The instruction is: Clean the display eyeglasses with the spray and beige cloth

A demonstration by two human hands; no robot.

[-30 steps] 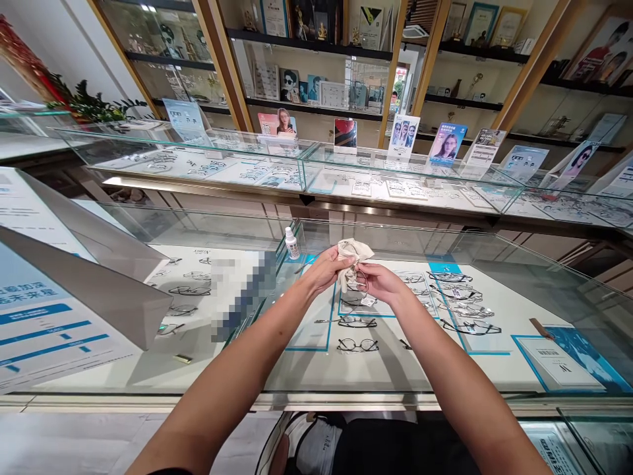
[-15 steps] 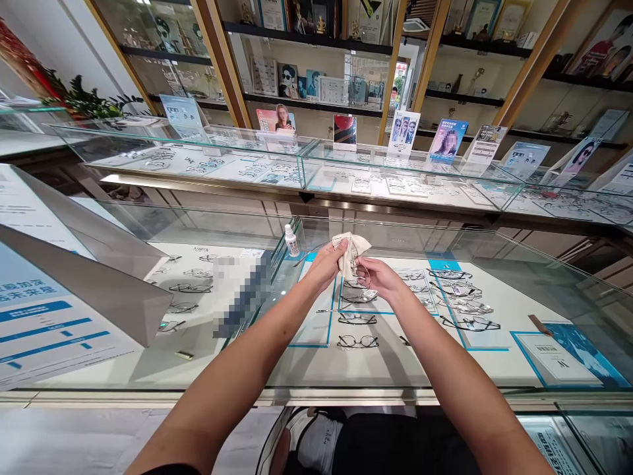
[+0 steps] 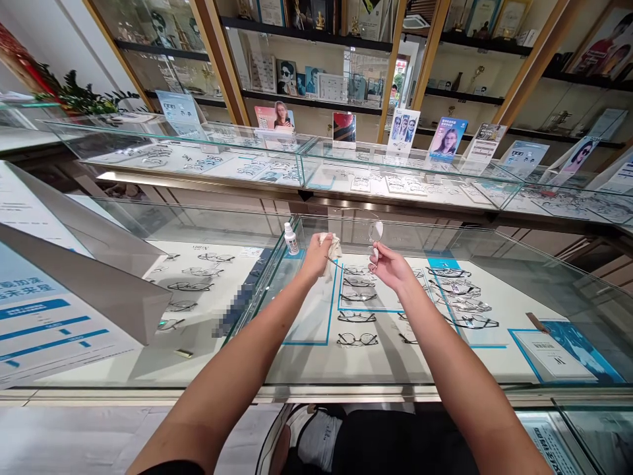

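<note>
My left hand is closed around a soft, crumpled cloth, pale cream, which bunches out past my fingers in loose folds. My right hand is beside it but not touching it. Its fingertips pinch a pair of spectacles low on the frame, and I hold them up above the glass with one rounded clear lens standing upright over my thumb. The rim is thin wire, so fine that it nearly vanishes against the background. A slim dark line runs by the cloth and looks like one of the spectacles' arms, but I cannot tell whether it touches the fabric.

Both hands hover over the worktop, a flat sheet of clear glass with a pale metal front edge that forms the lid of a display case. A small white plastic bottle with a cap stands upright on the glass just left of my left hand.

Through the glass I see more frames lying in neat rows on a smooth white base marked with blue outlined rectangles. Most are thin, dark and round-lensed, and some further right are heavier. At my far left a wedge-shaped stand with flat grey sides and blue print rests on the glass. Beyond the worktop runs a second glass case with glossy printed cards standing upright along its top.
</note>
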